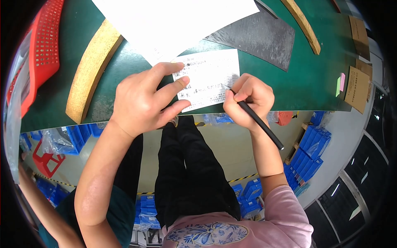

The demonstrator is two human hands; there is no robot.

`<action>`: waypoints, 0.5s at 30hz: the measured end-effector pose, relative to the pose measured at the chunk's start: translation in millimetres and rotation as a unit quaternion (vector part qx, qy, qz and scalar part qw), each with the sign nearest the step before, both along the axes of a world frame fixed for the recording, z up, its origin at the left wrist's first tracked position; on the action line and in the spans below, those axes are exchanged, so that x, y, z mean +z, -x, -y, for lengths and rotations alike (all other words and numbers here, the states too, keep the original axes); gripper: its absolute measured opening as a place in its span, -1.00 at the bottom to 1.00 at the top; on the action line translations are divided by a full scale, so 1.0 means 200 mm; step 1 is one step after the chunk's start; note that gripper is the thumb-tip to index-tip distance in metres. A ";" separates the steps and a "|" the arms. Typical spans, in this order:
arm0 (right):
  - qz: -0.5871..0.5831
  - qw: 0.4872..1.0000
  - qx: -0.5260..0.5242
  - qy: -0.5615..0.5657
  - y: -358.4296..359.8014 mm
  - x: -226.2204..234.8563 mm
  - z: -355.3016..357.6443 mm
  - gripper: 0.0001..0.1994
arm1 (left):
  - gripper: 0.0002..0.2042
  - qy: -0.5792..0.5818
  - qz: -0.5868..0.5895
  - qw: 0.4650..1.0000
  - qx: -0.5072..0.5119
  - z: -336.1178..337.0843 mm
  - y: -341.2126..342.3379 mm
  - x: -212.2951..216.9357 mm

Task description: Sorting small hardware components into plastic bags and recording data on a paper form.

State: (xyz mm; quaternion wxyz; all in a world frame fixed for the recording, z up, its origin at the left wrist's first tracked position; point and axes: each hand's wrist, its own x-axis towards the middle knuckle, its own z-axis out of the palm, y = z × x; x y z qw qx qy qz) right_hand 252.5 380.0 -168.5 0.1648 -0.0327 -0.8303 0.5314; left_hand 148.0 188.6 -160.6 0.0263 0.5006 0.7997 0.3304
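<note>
A small white printed form (pixel 206 74) with handwriting lies on the green table, close to its near edge. My left hand (pixel 144 93) rests at the form's left side, its fingers spread and the fingertips on the paper. In my right hand (pixel 252 99) is a black pen (pixel 266 130), gripped between thumb and fingers. Its tip meets the form right of the middle, at a line of writing. Beyond the form lies a large white sheet (pixel 173 25), whose near corner reaches toward my left hand.
On the green table (pixel 306 89) are a curved wooden piece (pixel 92 70), another wooden strip (pixel 304 25), a dark grey plate (pixel 264 39) and a red perforated basket (pixel 46 53). Cardboard boxes (pixel 357 89) stand at the right end. Another person's arm (pixel 45 211) shows at lower left. Blue bins (pixel 306 153) line the floor.
</note>
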 end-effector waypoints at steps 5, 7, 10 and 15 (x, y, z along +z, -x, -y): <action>0.009 1.000 0.005 -0.014 0.01 0.02 0.00 -0.73 | -0.68 -0.004 0.004 1.000 0.000 0.00 0.00 -0.01; 0.008 1.000 -0.005 -0.011 0.01 0.01 0.01 -0.73 | -0.68 -0.011 -0.001 1.000 0.000 0.00 0.00 -0.01; 0.013 1.000 -0.013 -0.012 0.01 0.01 0.00 -0.72 | -0.74 0.017 0.004 1.000 0.000 0.00 0.00 0.01; 0.012 1.000 -0.005 -0.012 0.01 0.01 0.00 -0.72 | -0.71 0.002 0.001 1.000 0.001 0.00 0.00 0.00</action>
